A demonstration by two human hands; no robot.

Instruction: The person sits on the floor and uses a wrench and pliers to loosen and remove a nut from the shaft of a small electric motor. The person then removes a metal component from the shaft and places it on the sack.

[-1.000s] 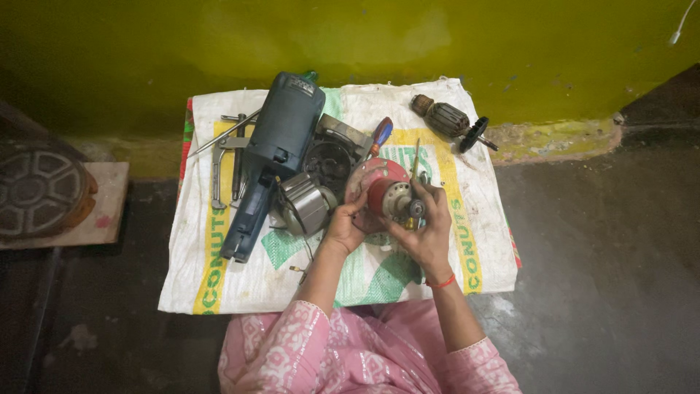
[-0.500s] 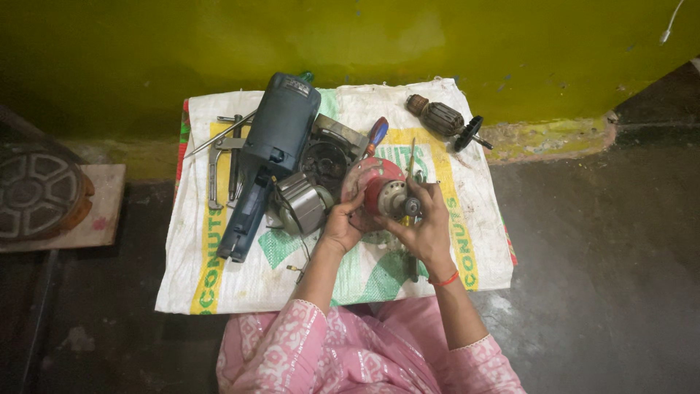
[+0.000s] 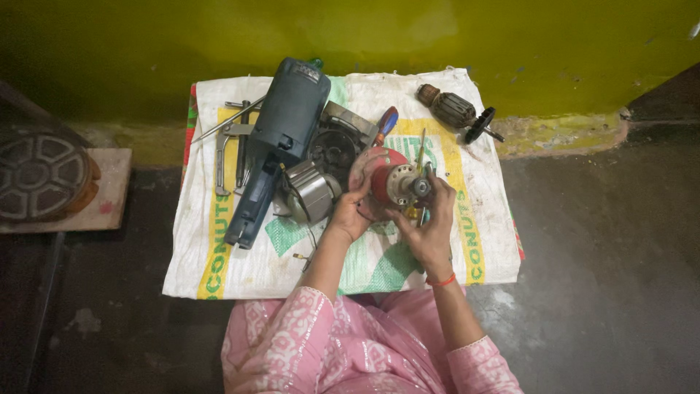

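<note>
Seen from above, the left hand (image 3: pixel 350 211) and right hand (image 3: pixel 430 222) grip a red round motor part (image 3: pixel 390 182) over a white woven sack (image 3: pixel 240 270). Beside it lie a blue-grey power tool body (image 3: pixel 281 131), a metal cylinder (image 3: pixel 313 193) and, well apart, an armature (image 3: pixel 452 111).

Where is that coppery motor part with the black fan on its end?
The motor armature lies at the far right corner of the white woven sack, near the yellow-green wall, beyond the person's right hand and apart from the blue tool body.
</note>
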